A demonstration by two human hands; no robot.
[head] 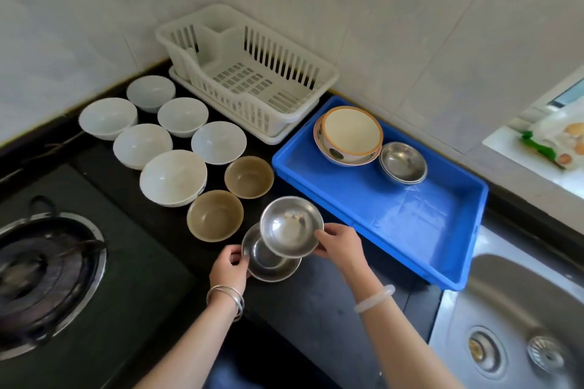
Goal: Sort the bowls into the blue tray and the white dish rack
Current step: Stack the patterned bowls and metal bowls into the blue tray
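Note:
My right hand (339, 246) grips a steel bowl (289, 226) by its right rim, lifted and tilted above a second steel bowl (268, 267) on the black counter. My left hand (229, 268) holds that lower bowl's left rim. Two brown bowls (215, 215) (249, 176) and several white bowls (173, 177) stand to the left. The blue tray (410, 218) on the right holds stacked patterned bowls (349, 134) and stacked steel bowls (403, 163) at its far end. The white dish rack (252, 98) at the back holds nothing.
A gas burner (41, 278) sits at the left on the black stove top. A steel sink (521, 325) lies at the right, below the tray. Tiled walls meet behind the rack. A plastic bag (556, 139) lies on the window ledge at far right.

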